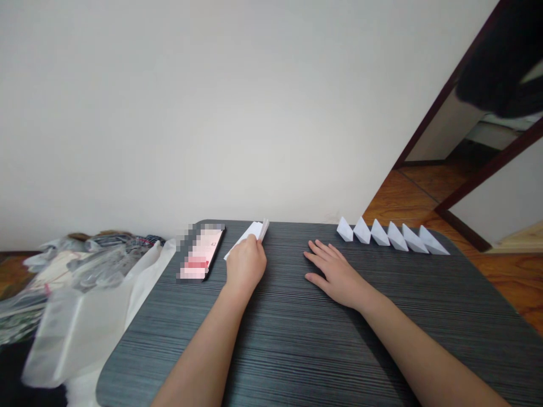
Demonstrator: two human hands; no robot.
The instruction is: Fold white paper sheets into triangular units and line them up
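White paper (253,228), gripped in the left hand (246,261), may crease if squeezed hard; rightward, the right hand (333,274) splays empty.

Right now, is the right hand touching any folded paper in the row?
Apart. The head view shows dark tabletop between the right hand and the nearest folded paper.

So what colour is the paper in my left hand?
The paper is white, in the head view.

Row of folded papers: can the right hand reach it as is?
Probably yes: the right hand is spread open, seemingly empty, with nothing visible between it and the row of folded papers.
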